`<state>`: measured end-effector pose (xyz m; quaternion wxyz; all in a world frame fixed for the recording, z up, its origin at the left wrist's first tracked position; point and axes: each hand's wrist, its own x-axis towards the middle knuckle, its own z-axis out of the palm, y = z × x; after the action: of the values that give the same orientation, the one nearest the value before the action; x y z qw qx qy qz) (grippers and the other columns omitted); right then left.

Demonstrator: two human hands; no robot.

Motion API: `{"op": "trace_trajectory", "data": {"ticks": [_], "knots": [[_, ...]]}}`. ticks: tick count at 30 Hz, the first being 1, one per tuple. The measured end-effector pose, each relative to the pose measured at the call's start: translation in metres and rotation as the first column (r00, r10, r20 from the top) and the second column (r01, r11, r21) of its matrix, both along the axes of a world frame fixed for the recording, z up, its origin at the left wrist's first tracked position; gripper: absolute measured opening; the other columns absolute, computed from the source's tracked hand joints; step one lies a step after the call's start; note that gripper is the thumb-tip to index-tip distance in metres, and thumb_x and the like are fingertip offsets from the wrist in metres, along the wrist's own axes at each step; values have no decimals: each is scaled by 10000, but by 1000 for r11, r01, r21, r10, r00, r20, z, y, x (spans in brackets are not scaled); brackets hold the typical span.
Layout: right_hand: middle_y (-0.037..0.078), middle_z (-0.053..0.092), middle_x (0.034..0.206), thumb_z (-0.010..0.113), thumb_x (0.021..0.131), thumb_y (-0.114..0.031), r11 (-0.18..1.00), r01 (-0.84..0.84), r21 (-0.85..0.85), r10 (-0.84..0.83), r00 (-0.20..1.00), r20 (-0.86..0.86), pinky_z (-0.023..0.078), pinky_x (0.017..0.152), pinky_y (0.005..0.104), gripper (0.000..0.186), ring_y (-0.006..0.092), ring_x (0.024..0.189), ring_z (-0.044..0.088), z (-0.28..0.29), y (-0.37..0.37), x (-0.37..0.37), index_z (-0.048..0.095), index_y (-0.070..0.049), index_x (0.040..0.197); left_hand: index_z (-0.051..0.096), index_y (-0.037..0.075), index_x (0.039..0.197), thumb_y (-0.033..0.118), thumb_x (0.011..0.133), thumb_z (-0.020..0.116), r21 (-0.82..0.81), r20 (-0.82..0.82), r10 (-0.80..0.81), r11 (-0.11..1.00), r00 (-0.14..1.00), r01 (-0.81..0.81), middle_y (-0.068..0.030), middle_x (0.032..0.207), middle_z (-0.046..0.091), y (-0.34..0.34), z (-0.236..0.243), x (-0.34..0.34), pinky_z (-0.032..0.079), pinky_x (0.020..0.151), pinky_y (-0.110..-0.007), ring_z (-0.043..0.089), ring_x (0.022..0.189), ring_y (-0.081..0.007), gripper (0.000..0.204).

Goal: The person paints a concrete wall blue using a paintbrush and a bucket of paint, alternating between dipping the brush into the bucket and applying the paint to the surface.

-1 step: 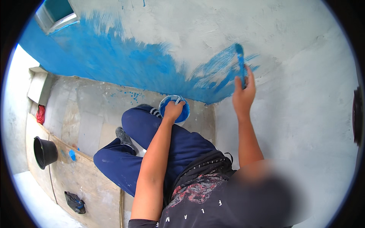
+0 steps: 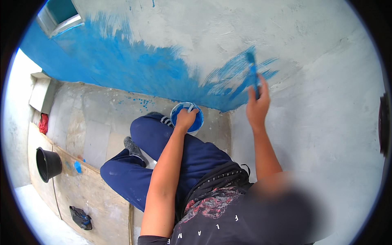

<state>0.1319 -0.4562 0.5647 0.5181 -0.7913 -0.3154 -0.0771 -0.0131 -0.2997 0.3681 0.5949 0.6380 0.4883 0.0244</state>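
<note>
My right hand (image 2: 258,107) is closed round the handle of a paintbrush (image 2: 254,73). The brush has a blue-smeared handle and points up at the wall (image 2: 220,24), its bristles over fresh, streaky blue strokes. Low in front of me, my left hand (image 2: 186,119) grips the white handle (image 2: 190,108) of a small white bucket (image 2: 173,110) holding blue paint. That bucket is close by the foot of the wall, beside my knee. My left fingers partly cover the paint.
A plain grey wall (image 2: 326,122) meets the painted wall at a corner on the right. Blue drops spot the floor (image 2: 98,102). At left are a black bucket (image 2: 50,164), a crumpled black bag (image 2: 81,217) and a red cloth (image 2: 43,123). A window opening (image 2: 61,24) is upper left.
My right hand and the paintbrush have shifted a little down and to the left along the wall. My left hand and the bucket have stayed in place.
</note>
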Motion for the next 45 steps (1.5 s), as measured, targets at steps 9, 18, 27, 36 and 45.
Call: {"op": "trace_trajectory", "data": {"ticks": [9,18,27,36,45], "knots": [[74,570,904,596,985,-203,994,43,-105,-109,118,-987,439,646,341,265,181,744,500,-277,-65,40,566,-49,1200,580,-107,1186,386,847,676,-54,-33,4,999,999,-6,-254,1138,626,-4,1,8,464,907,-383,614,1049,-335,606],[98,593,958,551,1025,-215,923,365,-120,-60,-171,-983,450,658,371,186,223,768,518,-351,-47,77,556,-58,1126,630,-64,951,363,852,685,-100,-20,-9,995,1000,7,-175,893,686,-4,19,3,487,775,-368,659,836,-274,442],[63,636,988,552,1021,-201,910,413,-38,36,-169,-985,427,616,335,164,195,754,517,-356,-41,111,558,-75,1126,639,-65,950,364,849,687,-88,-35,-21,996,999,18,-172,882,688,-5,22,9,491,770,-365,662,834,-267,443],[62,571,895,576,1022,-222,942,314,118,127,-7,-992,411,629,291,216,179,731,502,-245,-61,115,597,-7,1032,604,-22,938,388,863,680,-53,-28,-28,998,999,27,-94,808,628,-2,4,7,453,659,-342,571,706,-190,424],[94,595,905,599,1001,-166,834,346,429,395,166,-903,425,619,288,224,167,724,505,-111,-81,101,569,28,1110,631,-59,958,398,843,681,-25,35,24,999,999,-23,-125,840,636,-6,-6,12,461,696,-360,592,751,-222,474]]}}
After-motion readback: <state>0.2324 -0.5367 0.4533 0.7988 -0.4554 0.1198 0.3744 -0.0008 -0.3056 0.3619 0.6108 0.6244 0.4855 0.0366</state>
